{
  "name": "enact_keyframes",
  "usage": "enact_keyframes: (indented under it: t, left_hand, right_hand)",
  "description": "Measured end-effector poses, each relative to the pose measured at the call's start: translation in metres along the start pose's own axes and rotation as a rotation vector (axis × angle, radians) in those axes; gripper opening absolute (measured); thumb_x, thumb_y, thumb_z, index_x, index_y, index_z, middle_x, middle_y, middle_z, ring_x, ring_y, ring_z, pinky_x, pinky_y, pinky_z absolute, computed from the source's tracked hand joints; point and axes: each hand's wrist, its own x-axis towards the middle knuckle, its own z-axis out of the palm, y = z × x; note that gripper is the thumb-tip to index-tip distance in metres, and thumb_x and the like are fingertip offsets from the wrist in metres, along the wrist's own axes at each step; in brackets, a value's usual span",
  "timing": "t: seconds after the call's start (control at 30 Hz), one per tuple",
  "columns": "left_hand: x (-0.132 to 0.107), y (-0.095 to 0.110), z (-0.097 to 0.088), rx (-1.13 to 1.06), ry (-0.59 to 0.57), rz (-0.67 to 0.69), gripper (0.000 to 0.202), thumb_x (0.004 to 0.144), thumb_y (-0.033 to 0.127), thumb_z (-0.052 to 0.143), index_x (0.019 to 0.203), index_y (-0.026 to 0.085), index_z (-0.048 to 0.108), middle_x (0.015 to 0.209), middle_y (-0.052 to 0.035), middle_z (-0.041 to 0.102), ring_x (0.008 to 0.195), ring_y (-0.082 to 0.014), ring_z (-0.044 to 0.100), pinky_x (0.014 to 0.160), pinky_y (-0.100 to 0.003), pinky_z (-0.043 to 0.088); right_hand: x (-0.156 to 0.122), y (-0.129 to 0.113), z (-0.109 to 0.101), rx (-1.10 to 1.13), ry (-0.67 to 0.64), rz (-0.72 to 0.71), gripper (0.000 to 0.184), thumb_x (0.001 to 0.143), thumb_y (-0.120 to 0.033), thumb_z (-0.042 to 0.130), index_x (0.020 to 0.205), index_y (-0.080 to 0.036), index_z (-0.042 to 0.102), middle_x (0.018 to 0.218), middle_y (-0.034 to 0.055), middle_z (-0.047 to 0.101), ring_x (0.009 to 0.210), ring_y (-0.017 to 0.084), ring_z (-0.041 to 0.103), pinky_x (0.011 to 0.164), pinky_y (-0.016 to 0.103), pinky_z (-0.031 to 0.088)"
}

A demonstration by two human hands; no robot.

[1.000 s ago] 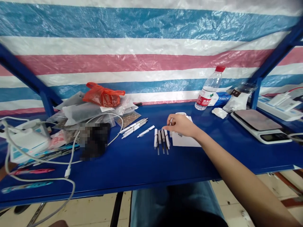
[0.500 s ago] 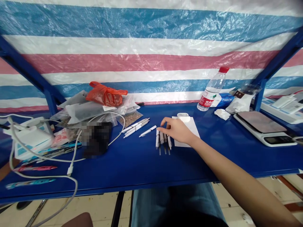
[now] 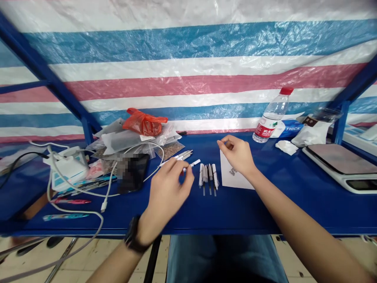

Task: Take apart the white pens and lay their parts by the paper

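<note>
Just left of the row of sticks (image 3: 207, 175), the left hand (image 3: 169, 188) narrows on a slanted loose stick (image 3: 194, 162), grip unclear; the right hand (image 3: 238, 155) hovers rightward, loosely open.

The left forearm (image 3: 118, 263) comes in from 7 o'clock and reaches toward 1 o'clock. The left hand (image 3: 169, 188) shows its back to the camera, its fingers (image 3: 180, 169) bunched and their tips drawn against the thumb. The right forearm (image 3: 294, 224) enters from 4 o'clock, stretched toward 10 o'clock. The right hand (image 3: 239, 155) hangs palm down, loosely spread, with thumb and forefinger apart.
</note>
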Motion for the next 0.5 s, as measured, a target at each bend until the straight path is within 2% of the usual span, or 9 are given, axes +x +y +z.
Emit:
enact_keyframes:
  t: [0.1, 0.17, 0.23, 0.3, 0.37, 0.43, 0.5]
  left_hand:
    - [0.02, 0.003, 0.007, 0.104, -0.189, -0.026, 0.019, 0.096, 0.024, 0.058, 0.101, 0.016, 0.075, 0.106, -0.0096, 0.071, 0.108, -0.0253, 0.066, 0.093, -0.038, 0.056]
    - [0.034, 0.005, 0.012, 0.165, -0.334, 0.0, 0.019, 0.093, 0.02, 0.059, 0.099, 0.016, 0.076, 0.107, -0.0112, 0.072, 0.113, -0.0294, 0.065, 0.095, -0.04, 0.054]
    - [0.045, 0.006, 0.015, 0.182, -0.393, 0.02, 0.02, 0.091, 0.015, 0.056, 0.097, 0.014, 0.075, 0.106, -0.013, 0.073, 0.111, -0.0299, 0.066, 0.095, -0.04, 0.053]
    - [0.053, 0.005, 0.016, 0.187, -0.389, 0.01, 0.021, 0.09, 0.012, 0.054, 0.095, 0.013, 0.074, 0.102, -0.0137, 0.072, 0.108, -0.0292, 0.066, 0.092, -0.039, 0.052]
    - [0.058, 0.005, 0.017, 0.133, -0.329, 0.002, 0.02, 0.091, 0.013, 0.054, 0.096, 0.014, 0.073, 0.1, -0.0121, 0.071, 0.104, -0.0272, 0.067, 0.091, -0.038, 0.051]
    - [0.06, 0.005, 0.021, -0.021, -0.216, 0.019, 0.019, 0.093, 0.015, 0.054, 0.101, 0.015, 0.071, 0.1, -0.0089, 0.07, 0.095, -0.0216, 0.067, 0.087, -0.033, 0.051]
    - [0.058, 0.006, 0.026, -0.266, -0.096, 0.063, 0.016, 0.095, 0.019, 0.055, 0.102, 0.016, 0.069, 0.099, -0.0059, 0.067, 0.082, -0.0147, 0.064, 0.078, -0.028, 0.049]
  right_hand:
    - [-0.002, 0.001, 0.001, 0.014, 0.007, -0.009, 0.031, 0.086, -0.048, 0.057, 0.069, -0.022, 0.057, 0.052, -0.0012, 0.053, 0.049, 0.014, 0.047, 0.056, 0.028, 0.035]
    - [-0.003, 0.003, 0.001, 0.019, -0.006, -0.026, 0.035, 0.087, -0.053, 0.057, 0.07, -0.022, 0.058, 0.052, -0.001, 0.052, 0.049, 0.015, 0.046, 0.055, 0.028, 0.035]
    - [-0.003, 0.005, 0.001, 0.019, -0.017, -0.036, 0.038, 0.088, -0.057, 0.056, 0.07, -0.022, 0.058, 0.051, -0.0011, 0.051, 0.049, 0.015, 0.046, 0.055, 0.028, 0.035]
    - [-0.003, 0.006, 0.002, 0.021, -0.029, -0.025, 0.043, 0.088, -0.06, 0.056, 0.07, -0.022, 0.058, 0.052, -0.0008, 0.052, 0.05, 0.015, 0.047, 0.056, 0.028, 0.036]
    - [-0.004, 0.005, 0.003, 0.049, -0.073, 0.015, 0.05, 0.088, -0.066, 0.056, 0.067, -0.021, 0.057, 0.054, 0.0003, 0.054, 0.052, 0.015, 0.049, 0.057, 0.029, 0.037]
    - [-0.006, 0.002, 0.007, 0.139, -0.168, 0.088, 0.059, 0.087, -0.075, 0.054, 0.065, -0.021, 0.057, 0.056, 0.0013, 0.055, 0.052, 0.014, 0.049, 0.055, 0.029, 0.038]
    - [-0.009, -0.003, 0.013, 0.279, -0.262, 0.15, 0.065, 0.084, -0.083, 0.052, 0.066, -0.02, 0.057, 0.057, 0.0006, 0.053, 0.05, 0.013, 0.048, 0.053, 0.028, 0.038]
